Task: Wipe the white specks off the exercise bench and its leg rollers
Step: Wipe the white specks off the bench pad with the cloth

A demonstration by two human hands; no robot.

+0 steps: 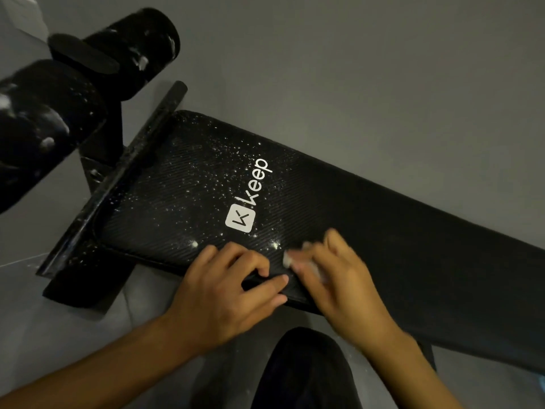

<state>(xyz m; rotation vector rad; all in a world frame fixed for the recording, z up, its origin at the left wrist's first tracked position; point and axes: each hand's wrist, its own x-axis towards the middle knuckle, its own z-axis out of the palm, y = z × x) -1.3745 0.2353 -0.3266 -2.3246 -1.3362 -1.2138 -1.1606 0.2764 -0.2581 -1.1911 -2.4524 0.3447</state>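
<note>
Most of the wiping is left — white specks dot the black exercise bench around its logo, and both leg rollers, upper left, show smears. The left hand grips the pad's near edge; the blurred right hand pinches a small white wipe against the pad.

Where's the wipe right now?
Head view, lower centre: the white wipe is in the right hand, on the bench pad just below the Keep logo.
</note>
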